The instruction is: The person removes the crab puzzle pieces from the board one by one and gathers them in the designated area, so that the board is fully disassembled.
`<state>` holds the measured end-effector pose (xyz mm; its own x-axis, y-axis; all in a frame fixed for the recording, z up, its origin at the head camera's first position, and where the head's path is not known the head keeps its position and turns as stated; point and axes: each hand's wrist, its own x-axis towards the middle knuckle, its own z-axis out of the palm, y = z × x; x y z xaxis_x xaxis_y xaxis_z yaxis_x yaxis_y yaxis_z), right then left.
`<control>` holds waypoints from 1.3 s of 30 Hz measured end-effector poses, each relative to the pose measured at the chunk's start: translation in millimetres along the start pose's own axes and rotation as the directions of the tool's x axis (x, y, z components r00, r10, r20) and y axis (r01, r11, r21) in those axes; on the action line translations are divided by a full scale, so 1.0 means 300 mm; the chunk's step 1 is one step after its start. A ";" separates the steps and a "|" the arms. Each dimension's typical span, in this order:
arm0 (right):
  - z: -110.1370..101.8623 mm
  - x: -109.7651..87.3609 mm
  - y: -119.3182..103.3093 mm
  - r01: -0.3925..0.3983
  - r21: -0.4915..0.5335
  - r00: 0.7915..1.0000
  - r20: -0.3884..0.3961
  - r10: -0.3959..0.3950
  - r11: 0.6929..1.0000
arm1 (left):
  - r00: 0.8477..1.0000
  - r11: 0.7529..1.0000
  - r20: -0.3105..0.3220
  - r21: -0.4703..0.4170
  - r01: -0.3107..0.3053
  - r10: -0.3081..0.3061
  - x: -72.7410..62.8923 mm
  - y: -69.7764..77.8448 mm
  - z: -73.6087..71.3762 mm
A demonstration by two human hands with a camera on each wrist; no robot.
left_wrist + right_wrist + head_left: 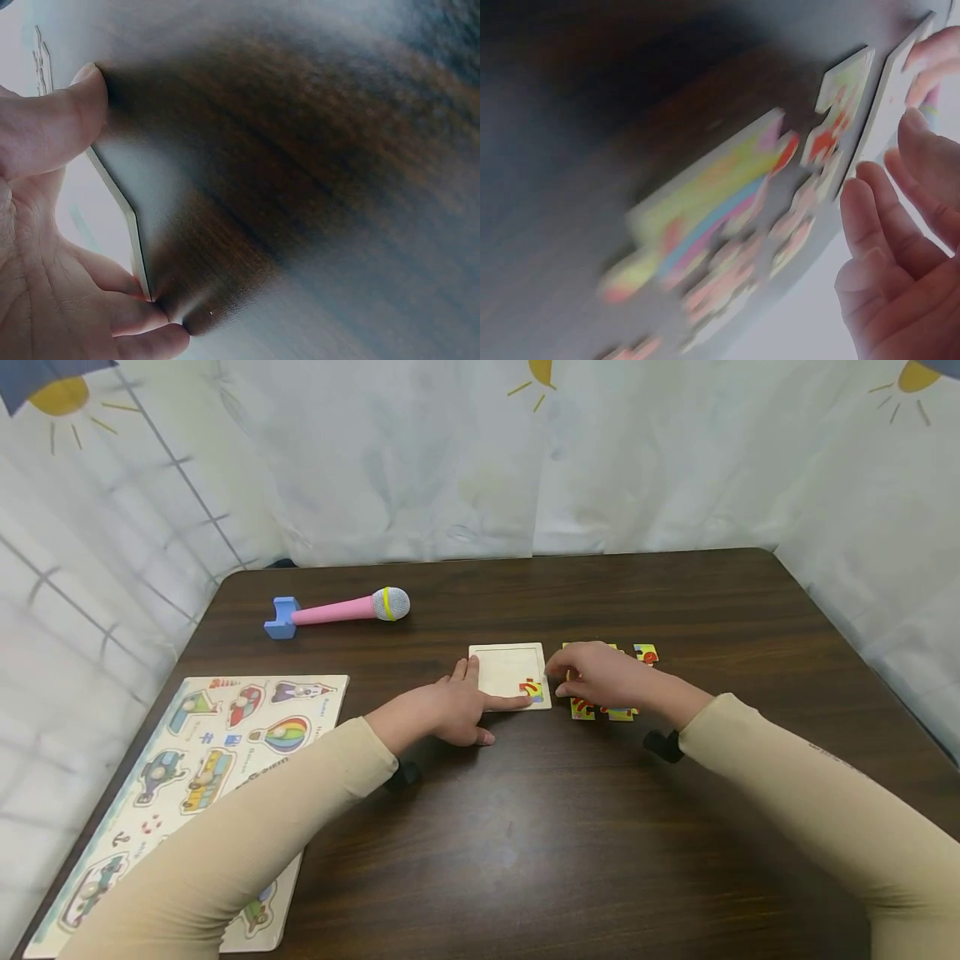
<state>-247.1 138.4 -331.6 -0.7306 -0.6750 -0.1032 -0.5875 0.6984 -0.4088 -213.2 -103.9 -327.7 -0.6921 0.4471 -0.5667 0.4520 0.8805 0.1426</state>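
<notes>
A square wooden puzzle tray (pixel 504 662) lies flat on the table, with one yellow, red and blue jigsaw piece (pixel 533 692) in its near right corner. My left hand (pixel 457 706) rests at the tray's left side, one straight finger reaching along the near edge to that piece. In the left wrist view, fingertips (pixel 154 319) touch the table beside the tray's rim. My right hand (pixel 600 672) hovers at the tray's right edge, over several loose jigsaw pieces (pixel 582 709). Its fingers are bent loosely, with nothing visible between them in the right wrist view.
One loose piece (pixel 646 653) lies beyond the right wrist. To the left is a large picture board (pixel 247 756) of vehicles, partly under the left sleeve. A pink toy microphone (pixel 337 612) with a blue base lies at the back left. White curtains (pixel 450 468) surround the table.
</notes>
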 end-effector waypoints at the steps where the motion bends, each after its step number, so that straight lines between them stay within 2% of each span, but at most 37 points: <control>1: 0.003 0.014 -0.007 0.009 -0.008 1.000 0.008 -0.009 1.000 | 1.000 1.000 0.002 0.002 0.000 0.000 0.000 0.000 0.000; 7: 0.012 0.059 -0.038 0.046 -0.033 0.998 0.032 -0.045 0.998 | 1.000 1.000 0.012 0.012 -0.009 0.008 -0.001 0.005 -0.004; 18: 0.015 0.080 -0.043 0.025 -0.046 0.999 0.047 -0.023 0.999 | 0.997 0.997 -0.014 0.022 -0.070 0.070 -0.009 -0.021 -0.002; 28: 0.017 0.092 -0.052 -0.016 -0.040 0.997 0.073 0.019 0.999 | 0.997 0.997 0.000 -0.033 -0.073 0.073 -0.014 -0.030 -0.009; 31: 0.017 0.095 -0.052 -0.016 -0.016 0.998 0.063 0.017 1.000 | 0.998 0.997 0.001 -0.028 -0.070 0.070 -0.013 -0.029 -0.009; 39: 0.020 0.098 -0.043 -0.013 0.146 1.000 0.024 0.009 0.989 | 0.997 0.997 -0.005 -0.011 -0.076 0.076 -0.010 -0.031 -0.005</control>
<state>-259.2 108.1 -334.8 -0.7272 -0.6742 -0.1289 -0.5213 0.6646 -0.5353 -216.1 -113.3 -326.1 -0.6589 0.5133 -0.5499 0.4971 0.8458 0.1938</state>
